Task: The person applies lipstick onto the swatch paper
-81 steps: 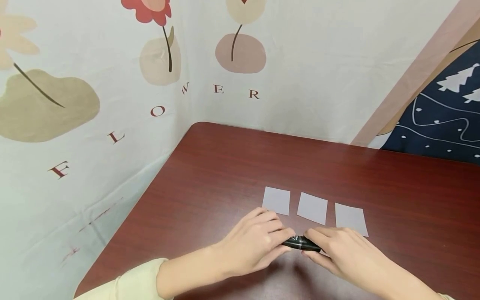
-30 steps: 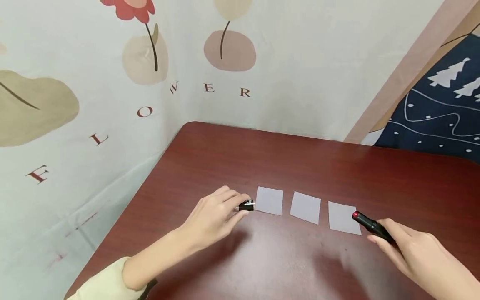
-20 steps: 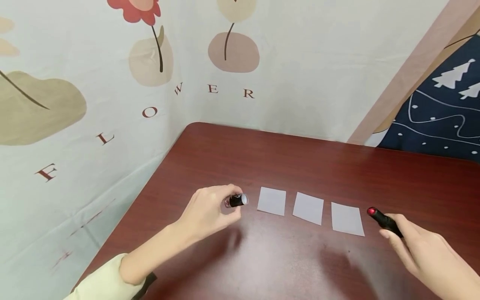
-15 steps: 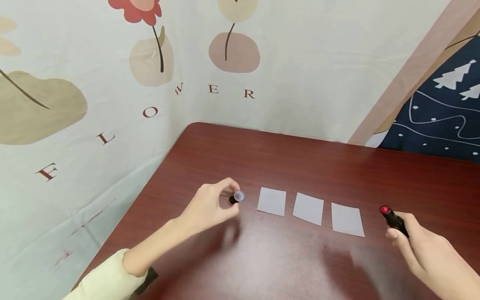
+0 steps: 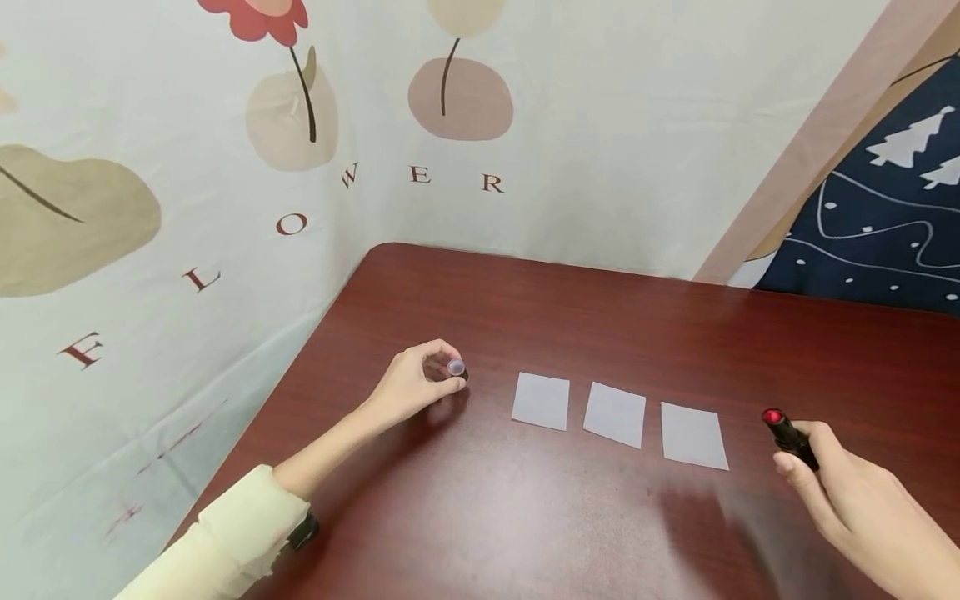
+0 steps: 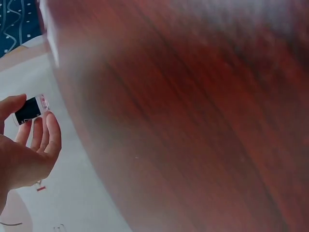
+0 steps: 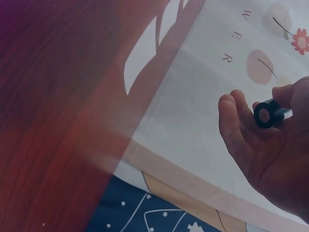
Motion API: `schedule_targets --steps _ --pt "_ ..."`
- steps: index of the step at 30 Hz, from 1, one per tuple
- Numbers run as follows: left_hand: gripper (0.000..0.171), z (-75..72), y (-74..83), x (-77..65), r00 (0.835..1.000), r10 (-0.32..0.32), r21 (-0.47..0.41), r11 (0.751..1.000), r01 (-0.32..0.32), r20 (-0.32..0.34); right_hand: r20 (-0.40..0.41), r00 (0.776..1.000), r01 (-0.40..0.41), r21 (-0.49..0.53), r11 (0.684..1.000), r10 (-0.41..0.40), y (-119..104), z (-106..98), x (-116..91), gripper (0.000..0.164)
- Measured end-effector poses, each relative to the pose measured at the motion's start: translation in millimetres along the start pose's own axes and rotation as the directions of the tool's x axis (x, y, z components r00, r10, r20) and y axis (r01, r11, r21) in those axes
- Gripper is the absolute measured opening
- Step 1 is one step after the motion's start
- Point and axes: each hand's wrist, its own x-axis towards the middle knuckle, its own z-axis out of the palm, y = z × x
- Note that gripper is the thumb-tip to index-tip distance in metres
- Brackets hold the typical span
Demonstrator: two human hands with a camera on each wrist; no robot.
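At the left of the table, my left hand (image 5: 411, 385) pinches a short black lipstick cap (image 5: 457, 368) between thumb and fingers, its open end facing up toward the head camera. The left wrist view shows the cap (image 6: 29, 111) as black with clear ends. Over on the right, my right hand (image 5: 855, 483) grips a black lipstick tube (image 5: 793, 437) whose red tip points up and to the left. From the right wrist, the round base of the lipstick (image 7: 264, 116) is seen with a small label. Both hands are apart from the paper squares.
Three white paper squares lie in a row on the red-brown table: left (image 5: 542, 402), middle (image 5: 615, 414) and right (image 5: 694, 436). A printed cloth (image 5: 615, 167) hangs along the table's back and left edges.
The hands were together on the closed lipstick, then pulled apart with cap and tube. The cap has been turned open end up and moved left and away; the lipstick has shifted right.
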Motion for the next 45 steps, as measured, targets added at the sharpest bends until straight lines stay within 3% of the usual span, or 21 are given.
schedule_targets --steps 8,13,18,22,25,27,30,33,35,38,41,43,45 --pt "0.017 4.5 -9.1 15.2 0.999 0.022 0.077 0.997 -0.02 -0.028 -0.024 0.999 0.031 -0.017 0.999 -0.031 -1.5 -1.6 1.7 0.021" --pt "0.017 4.5 -15.2 17.3 1.0 0.003 0.096 0.995 -0.001 -0.022 -0.036 0.999 0.03 -0.014 0.999 -0.03 -1.3 -2.5 1.0 0.02" --pt "0.021 6.9 -18.1 15.9 0.999 0.026 0.12 0.993 -0.022 -0.035 -0.019 1.0 0.001 -0.02 1.0 -0.002 -0.9 -1.9 -1.2 0.021" --pt "0.043 9.8 -21.8 8.0 0.999 0.014 0.135 0.991 -0.007 -0.049 0.039 0.998 -0.046 -0.035 0.998 0.047 -1.2 0.6 -4.9 0.022" --pt "0.072 7.0 -23.3 0.5 0.997 -0.04 0.143 0.989 0.049 -0.067 0.077 0.995 -0.065 -0.038 0.997 0.068 -1.6 3.0 -7.8 0.022" --pt "0.082 -0.6 -21.7 -5.0 0.992 -0.094 0.124 0.987 0.104 -0.088 0.072 0.996 -0.057 -0.028 0.998 0.059 -1.6 4.0 -9.8 0.021" --pt "0.076 -19.7 -13.7 -13.5 0.98 -0.128 0.077 0.987 0.141 -0.153 0.062 0.997 -0.049 -0.014 0.999 0.05 -2.3 3.6 -10.7 0.022" --pt "0.054 -36.5 2.1 -22.2 0.97 -0.086 -0.004 0.996 0.088 -0.227 0.041 0.999 -0.027 -0.003 1.0 0.027 -5.4 2.1 -7.1 0.021" --pt "0.041 -38.0 20.2 -28.7 0.969 -0.053 -0.055 0.998 0.041 -0.242 0.037 0.999 -0.015 0.007 1.0 0.015 -9.7 1.2 -3.0 0.02" --pt "0.03 -21.8 49.1 -38.9 0.982 -0.018 -0.152 0.988 -0.011 -0.187 0.014 1.0 0.027 0.046 0.999 -0.027 -18.7 1.6 3.4 0.019" --pt "0.03 8.9 68.8 -46.6 0.997 0.005 -0.277 0.961 -0.025 -0.072 -0.023 0.996 0.091 0.073 0.993 -0.09 -30.4 3.0 11.6 0.024" --pt "0.032 30.7 75.4 -49.8 1.0 0.002 -0.382 0.924 0.001 0.008 -0.039 0.991 0.134 0.089 0.987 -0.131 -39.6 3.7 18.4 0.026" --pt "0.035 50.4 81.3 -51.9 0.996 -0.012 -0.515 0.855 0.055 0.086 -0.046 0.985 0.168 0.106 0.98 -0.164 -50.1 3.8 25.1 0.028"
